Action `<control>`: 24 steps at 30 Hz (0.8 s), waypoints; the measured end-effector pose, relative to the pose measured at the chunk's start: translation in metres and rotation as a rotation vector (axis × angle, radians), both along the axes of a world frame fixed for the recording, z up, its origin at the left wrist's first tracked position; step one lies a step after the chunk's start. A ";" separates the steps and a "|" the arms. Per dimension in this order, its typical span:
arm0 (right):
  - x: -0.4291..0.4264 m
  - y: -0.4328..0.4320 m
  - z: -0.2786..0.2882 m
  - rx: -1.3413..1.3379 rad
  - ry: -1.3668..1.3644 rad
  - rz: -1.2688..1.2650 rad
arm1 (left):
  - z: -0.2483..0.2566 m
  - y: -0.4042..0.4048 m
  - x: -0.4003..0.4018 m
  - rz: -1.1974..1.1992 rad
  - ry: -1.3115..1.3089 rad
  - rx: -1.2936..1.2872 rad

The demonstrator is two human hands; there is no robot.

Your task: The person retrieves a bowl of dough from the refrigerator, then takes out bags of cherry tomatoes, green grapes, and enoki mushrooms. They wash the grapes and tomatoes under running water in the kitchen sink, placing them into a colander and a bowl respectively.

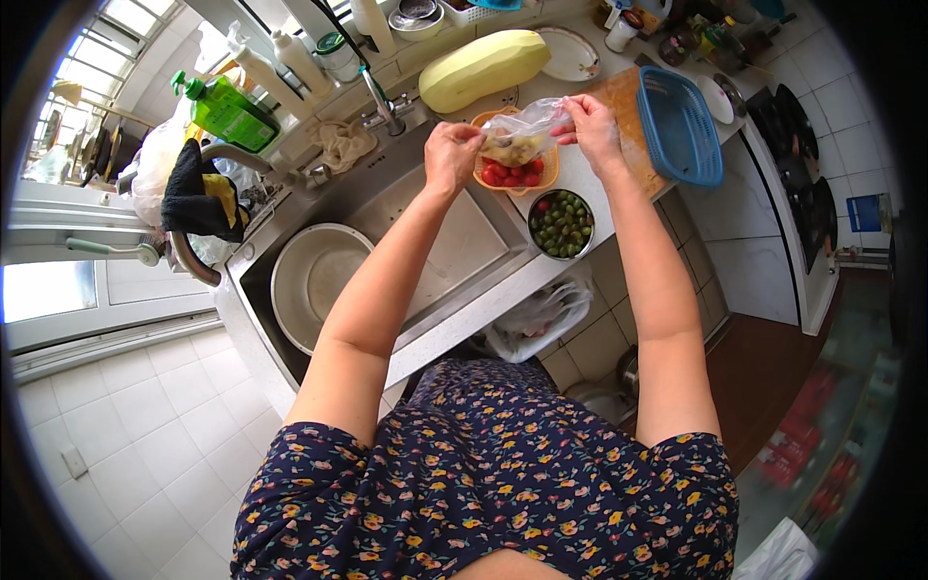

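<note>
Between my two hands a clear plastic bag [518, 141] is stretched, with pale yellowish pieces of food inside. My left hand [451, 156] pinches the bag's left side, and my right hand [593, 130] grips its upper right edge. Under the bag is an orange plastic basket [552, 174] holding small red tomatoes [511, 175]. A round metal bowl [533, 245] of small green fruits [562, 223], with a red one among them, stands at the counter's front edge. What exactly the bag's food is, I cannot tell.
Left of the basket is a steel sink [464, 232] with a large metal basin [286, 290]. A peeled pale gourd [486, 69] lies behind the basket. On the right, a blue plastic basket [685, 130] rests beside a wooden cutting board [616, 94]. A faucet [384, 109] rises behind the sink.
</note>
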State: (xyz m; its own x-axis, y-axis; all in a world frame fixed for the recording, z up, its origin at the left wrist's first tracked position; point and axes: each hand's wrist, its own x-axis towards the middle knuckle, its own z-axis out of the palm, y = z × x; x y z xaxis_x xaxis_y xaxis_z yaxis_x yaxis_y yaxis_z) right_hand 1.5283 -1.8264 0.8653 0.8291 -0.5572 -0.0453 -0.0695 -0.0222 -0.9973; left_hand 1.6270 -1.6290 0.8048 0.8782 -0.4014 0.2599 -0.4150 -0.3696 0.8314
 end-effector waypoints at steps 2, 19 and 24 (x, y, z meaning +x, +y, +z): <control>-0.001 -0.003 0.003 -0.046 -0.009 -0.022 | 0.029 -0.004 -0.003 -0.095 0.074 -0.086; -0.016 0.010 0.031 -0.447 -0.089 -0.027 | 0.099 -0.023 0.022 -0.327 0.181 -0.212; -0.016 0.016 0.033 -0.588 -0.090 -0.098 | 0.113 -0.028 0.013 -0.302 0.134 -0.239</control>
